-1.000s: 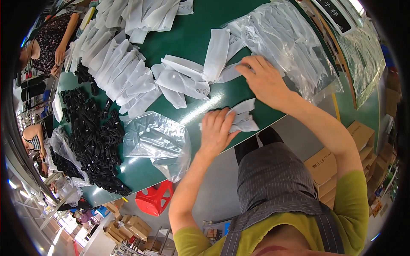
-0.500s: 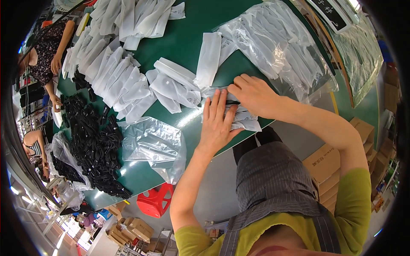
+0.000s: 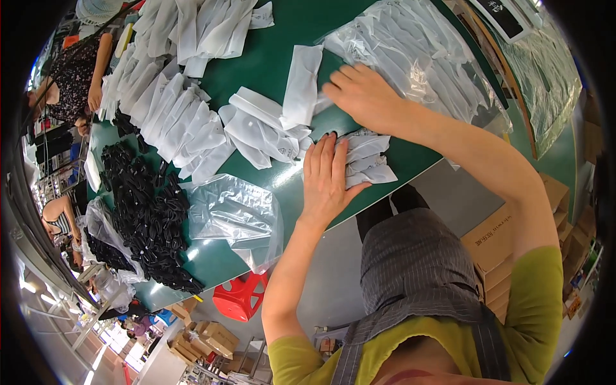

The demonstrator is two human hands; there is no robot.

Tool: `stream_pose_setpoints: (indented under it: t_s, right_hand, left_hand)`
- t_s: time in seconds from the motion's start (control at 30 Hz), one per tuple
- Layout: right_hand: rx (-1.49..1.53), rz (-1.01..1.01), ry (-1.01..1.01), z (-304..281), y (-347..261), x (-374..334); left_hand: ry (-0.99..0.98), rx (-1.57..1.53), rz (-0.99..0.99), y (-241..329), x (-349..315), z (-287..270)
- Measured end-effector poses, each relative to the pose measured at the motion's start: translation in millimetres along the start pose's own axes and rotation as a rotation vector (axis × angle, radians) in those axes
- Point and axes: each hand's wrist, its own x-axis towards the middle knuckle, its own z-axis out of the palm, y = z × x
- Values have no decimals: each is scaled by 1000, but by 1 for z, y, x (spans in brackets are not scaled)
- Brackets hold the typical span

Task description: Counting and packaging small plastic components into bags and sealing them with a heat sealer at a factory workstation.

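My left hand [image 3: 326, 173] lies flat with its fingers stretched out, at the left side of a small row of white pouches [image 3: 372, 160] by the table's near edge. A small dark bit shows at its fingertips; what it belongs to is hidden. Farther off, my right hand [image 3: 364, 96] is curled, its fingertips closed on a blurred white pouch [image 3: 322, 104]. Left of it lies a flat white pouch [image 3: 301, 83]. More overlapping white pouches [image 3: 260, 131] lie left of my hands.
A clear bag full of white pouches [image 3: 417, 58] lies at the far right. On the left are a heap of black cables [image 3: 144, 218], a crumpled clear bag [image 3: 237, 218] and piled pouches [image 3: 186, 122]. A red stool [image 3: 239, 296] and cartons [image 3: 491, 250] stand below. A co-worker [image 3: 77, 83] is at the far left.
My right hand has lifted off the small row beside my left hand and moved away toward the far side. A pouch beside the flat one has shifted; the black strip on the row is out of sight.
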Motion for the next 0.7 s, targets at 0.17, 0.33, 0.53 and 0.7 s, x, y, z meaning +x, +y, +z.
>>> stream_pose_setpoints:
  t_s: [0.17, 0.33, 0.53, 0.7]
  right_hand:
    - [305, 66, -351, -27, -27, -46]
    - [214, 42, -302, -40, -48, -68]
    - [187, 114, -232, -14, -74, -80]
    - [391, 214, -189, -23, -61, -93]
  left_hand:
    - [90, 10, -42, -4, -7, 3]
    - [117, -219, -4, -10, 5, 12]
    - [4, -201, -41, -16, -5, -3]
    - [13, -191, -184, 16, -11, -15]
